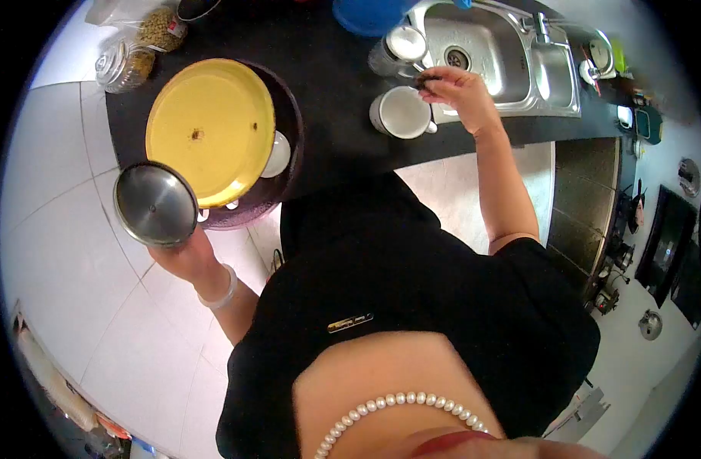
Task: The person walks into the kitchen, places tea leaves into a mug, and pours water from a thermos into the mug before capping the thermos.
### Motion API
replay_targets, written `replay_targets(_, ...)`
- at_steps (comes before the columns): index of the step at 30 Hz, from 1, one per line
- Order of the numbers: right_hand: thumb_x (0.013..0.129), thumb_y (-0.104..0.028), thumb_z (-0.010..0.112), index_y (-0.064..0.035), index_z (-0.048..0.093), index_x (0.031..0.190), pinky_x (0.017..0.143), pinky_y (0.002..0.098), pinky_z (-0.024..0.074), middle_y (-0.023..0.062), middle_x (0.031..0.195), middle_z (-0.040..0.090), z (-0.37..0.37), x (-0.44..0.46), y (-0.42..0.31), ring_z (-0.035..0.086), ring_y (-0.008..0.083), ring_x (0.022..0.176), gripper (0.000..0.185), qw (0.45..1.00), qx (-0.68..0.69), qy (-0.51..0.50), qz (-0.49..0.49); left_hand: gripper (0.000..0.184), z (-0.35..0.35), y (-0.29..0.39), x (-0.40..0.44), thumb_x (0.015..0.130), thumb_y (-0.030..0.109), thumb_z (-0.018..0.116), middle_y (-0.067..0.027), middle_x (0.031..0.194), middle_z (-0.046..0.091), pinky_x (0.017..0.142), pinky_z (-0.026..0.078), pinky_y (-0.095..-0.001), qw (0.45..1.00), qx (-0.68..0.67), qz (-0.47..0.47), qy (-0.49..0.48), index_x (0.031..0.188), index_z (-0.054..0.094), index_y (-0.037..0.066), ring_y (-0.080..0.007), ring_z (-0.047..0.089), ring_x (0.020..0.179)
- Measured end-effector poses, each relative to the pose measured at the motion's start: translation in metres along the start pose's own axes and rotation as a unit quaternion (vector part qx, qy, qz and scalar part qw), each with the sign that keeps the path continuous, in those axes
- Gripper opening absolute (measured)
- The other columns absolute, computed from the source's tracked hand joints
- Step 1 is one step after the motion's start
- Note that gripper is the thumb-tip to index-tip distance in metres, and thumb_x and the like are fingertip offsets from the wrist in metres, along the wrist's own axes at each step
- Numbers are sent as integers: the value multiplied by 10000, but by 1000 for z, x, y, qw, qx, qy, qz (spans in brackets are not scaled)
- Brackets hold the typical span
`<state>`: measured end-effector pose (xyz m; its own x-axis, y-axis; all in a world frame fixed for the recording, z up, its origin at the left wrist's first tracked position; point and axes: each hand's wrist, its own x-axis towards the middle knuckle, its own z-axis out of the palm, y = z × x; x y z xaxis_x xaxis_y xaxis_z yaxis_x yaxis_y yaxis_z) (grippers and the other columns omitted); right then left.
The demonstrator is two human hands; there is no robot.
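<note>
On the left, my left hand (186,258) is closed on a round steel lid (157,203), whose shiny side faces up; most of the fingers are behind it. The lid overlaps the lower left edge of a large yellow tray (213,115) with dark spots. That tray rests in a dark purple basin (293,145), over a white dish (278,157). Near the sink, my right hand (461,90) pinches a small dark clump (425,80), too small to make out. It is just above a white enamel mug (402,113) and beside a glass jar (396,52).
A steel sink (480,38) with a drain and a second, smaller bowl (555,73) lies to the right. A blue basin (365,15) stands at the back. Jars of dry food (125,65) are at the far left. The dark counter's front edge (350,180) runs by my body.
</note>
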<state>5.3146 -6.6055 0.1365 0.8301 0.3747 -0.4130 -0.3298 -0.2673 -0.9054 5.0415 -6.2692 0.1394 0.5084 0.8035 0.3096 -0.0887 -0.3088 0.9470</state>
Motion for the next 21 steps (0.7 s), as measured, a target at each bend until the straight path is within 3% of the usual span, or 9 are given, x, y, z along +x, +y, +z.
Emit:
replay_targets(1, 794, -20, 570, 78, 595, 989, 689, 234, 513, 117, 846, 632, -2, -5, 12, 633, 160, 732, 220, 1000, -20, -12, 9, 275, 8, 7, -2, 862, 51, 463, -186, 1099, 532, 862, 450, -374, 998, 53, 23, -2, 1101, 480, -83, -245, 549, 969)
replay_targets(2, 786, -31, 576, 54, 608, 984, 668, 236, 504, 114, 831, 638, -3, -6, 29, 631, 151, 713, 218, 997, -72, -13, -9, 267, 12, 16, 2, 793, -63, 522, -158, 1044, 565, 836, 451, -351, 945, -305, -112, 37, 1059, 508, -75, -221, 562, 914)
replay_targets(5, 768, -117, 589, -43, 631, 996, 676, 308, 484, 159, 830, 643, 4, -13, 45, 630, 214, 723, 243, 954, -294, -17, -63, 274, 36, 34, -8, 765, -95, 547, -128, 1010, 583, 818, 446, -314, 999, 14, 47, -17, 1037, 523, -70, -198, 561, 899)
replay_targets(7, 779, -125, 574, -37, 623, 1013, 695, 325, 482, 169, 855, 641, 6, -16, 45, 625, 248, 752, 255, 936, -345, -35, -55, 290, 39, 37, -12, 752, -67, 580, -114, 1015, 581, 798, 443, -282, 998, -20, 39, -34, 1037, 527, -60, -182, 554, 909)
replay_targets(9, 783, -130, 568, -42, 622, 1023, 698, 327, 482, 168, 861, 643, 4, -20, 41, 627, 252, 758, 260, 942, -334, -16, -45, 291, 39, 40, -15, 749, -52, 589, -113, 1015, 581, 790, 442, -275, 993, -116, -11, -31, 1034, 531, -57, -180, 553, 909)
replay_targets(13, 787, -144, 569, -51, 619, 1038, 695, 326, 484, 166, 853, 645, -11, -16, 52, 632, 248, 754, 272, 956, -281, 12, -77, 286, 41, 46, -19, 755, -47, 576, -106, 1007, 571, 814, 429, -279, 999, -33, -9, -17, 1037, 531, -55, -200, 534, 959)
replay_targets(19, 814, -89, 541, -9, 640, 956, 658, 242, 495, 82, 792, 654, -1, -21, 50, 623, 118, 734, 191, 987, -145, 50, -53, 262, 44, 47, -10, 771, -59, 548, -106, 995, 561, 799, 431, -282, 980, -185, -50, -51, 1032, 540, -44, -192, 531, 955)
replay_targets(20, 808, -101, 554, -15, 642, 951, 648, 246, 496, 88, 772, 657, 1, -21, 48, 623, 115, 711, 189, 989, -116, 74, -53, 255, 45, 48, -6, 824, -12, 514, -100, 1022, 541, 795, 437, -273, 980, 73, 130, -130, 1073, 504, -66, -177, 528, 952)
replay_targets(21, 816, -94, 545, 12, 616, 993, 640, 239, 501, 94, 807, 650, -3, -19, 57, 616, 124, 699, 219, 991, -63, 85, -78, 244, 44, 42, 0, 837, 3, 506, -99, 1025, 537, 793, 438, -268, 990, 6, 71, -118, 1070, 504, -66, -170, 529, 948)
